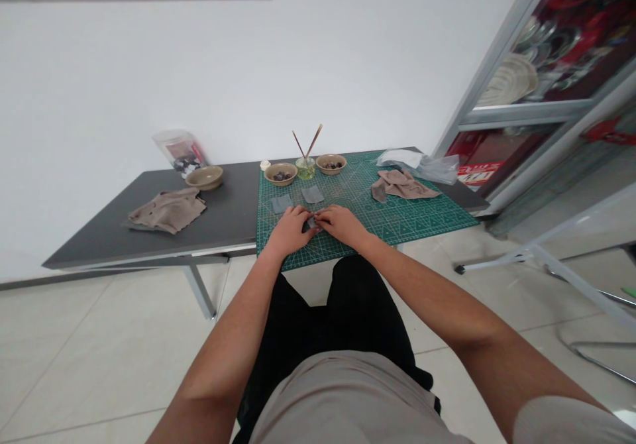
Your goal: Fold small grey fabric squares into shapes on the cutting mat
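Observation:
My left hand [291, 230] and my right hand [340, 224] meet over the front part of a green cutting mat [358, 215]. Between them is a small dark grey piece [313, 222], pinched by the fingers of both hands. Just behind the hands, two grey squares [281, 203] [313, 195] lie flat on the mat. Farther back stand a tan bowl with dark bits [281, 173], a glass jar [305, 167] holding two thin sticks, and a second tan bowl [331, 164] with small dark pieces.
On the dark table [228, 215] at left are a crumpled brown cloth [167, 211], a tan bowl [204, 177] and a clear plastic container [179, 151]. Another brown cloth [405, 184] and a plastic bag [437, 167] lie at the mat's right. A white wall [348, 46] stands behind.

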Available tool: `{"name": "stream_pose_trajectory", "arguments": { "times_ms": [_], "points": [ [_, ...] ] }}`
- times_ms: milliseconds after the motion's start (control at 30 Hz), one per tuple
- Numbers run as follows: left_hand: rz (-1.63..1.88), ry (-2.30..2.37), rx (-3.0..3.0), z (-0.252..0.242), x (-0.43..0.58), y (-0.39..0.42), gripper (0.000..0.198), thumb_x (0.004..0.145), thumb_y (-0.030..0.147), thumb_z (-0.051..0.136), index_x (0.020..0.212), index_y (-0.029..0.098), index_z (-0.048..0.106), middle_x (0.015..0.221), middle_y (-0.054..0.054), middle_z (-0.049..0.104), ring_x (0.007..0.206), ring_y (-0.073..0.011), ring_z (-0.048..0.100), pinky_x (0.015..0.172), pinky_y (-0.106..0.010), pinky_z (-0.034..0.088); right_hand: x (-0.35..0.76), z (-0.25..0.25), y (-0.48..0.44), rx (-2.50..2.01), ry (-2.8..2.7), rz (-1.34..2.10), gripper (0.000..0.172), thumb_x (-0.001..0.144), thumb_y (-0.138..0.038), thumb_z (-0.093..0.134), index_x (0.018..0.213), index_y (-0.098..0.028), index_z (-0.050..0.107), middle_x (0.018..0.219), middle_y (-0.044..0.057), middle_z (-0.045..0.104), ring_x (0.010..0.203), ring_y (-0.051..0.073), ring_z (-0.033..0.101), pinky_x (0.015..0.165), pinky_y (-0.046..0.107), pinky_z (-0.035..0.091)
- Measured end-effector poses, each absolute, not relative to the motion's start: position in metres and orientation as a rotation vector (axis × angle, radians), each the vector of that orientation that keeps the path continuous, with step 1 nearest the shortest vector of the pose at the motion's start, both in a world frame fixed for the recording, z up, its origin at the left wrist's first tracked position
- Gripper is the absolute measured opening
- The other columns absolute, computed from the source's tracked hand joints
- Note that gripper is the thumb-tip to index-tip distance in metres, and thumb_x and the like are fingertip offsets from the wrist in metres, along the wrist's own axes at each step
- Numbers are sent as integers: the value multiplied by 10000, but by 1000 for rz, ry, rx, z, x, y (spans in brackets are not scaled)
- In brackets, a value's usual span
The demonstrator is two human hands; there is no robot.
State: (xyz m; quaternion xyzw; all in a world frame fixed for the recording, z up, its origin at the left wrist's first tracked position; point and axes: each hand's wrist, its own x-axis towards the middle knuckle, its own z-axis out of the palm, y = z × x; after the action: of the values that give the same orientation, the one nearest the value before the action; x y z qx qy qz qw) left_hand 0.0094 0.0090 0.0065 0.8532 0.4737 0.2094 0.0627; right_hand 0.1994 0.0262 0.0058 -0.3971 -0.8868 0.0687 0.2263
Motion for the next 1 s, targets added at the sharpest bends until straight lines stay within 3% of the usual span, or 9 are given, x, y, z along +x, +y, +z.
{"name": "stream_pose_trajectory", "arguments": {
  "times_ms": [200,367,1000],
  "points": [
    [635,1434,2573,6,8,11,350,826,351,611,1125,172,649,1139,-96,601,1057,-272,501,998,-442,421,201,7,19,-1109,-2457,135,208,927,-197,543,950,-166,747,1014,86,730,981,212,612,919,356,448],
    [632,1425,2580,6,8,10,338,821,337,607,1116,178,652,1130,-94,601,1053,-277,503,989,-448,424,199,5,23,-1063,-2468,154,211,923,-164,539,1008,-166,732,1090,77,717,1009,202,607,950,345,433],
    [664,1444,2552,8,9,8,366,798,333,623,1131,182,654,1101,-107,592,1051,-293,498,973,-484,434,202,3,20,-1061,-2513,90,241,941,-163,492,992,-134,726,1034,107,715,982,220,584,931,370,430]
  ]
}}
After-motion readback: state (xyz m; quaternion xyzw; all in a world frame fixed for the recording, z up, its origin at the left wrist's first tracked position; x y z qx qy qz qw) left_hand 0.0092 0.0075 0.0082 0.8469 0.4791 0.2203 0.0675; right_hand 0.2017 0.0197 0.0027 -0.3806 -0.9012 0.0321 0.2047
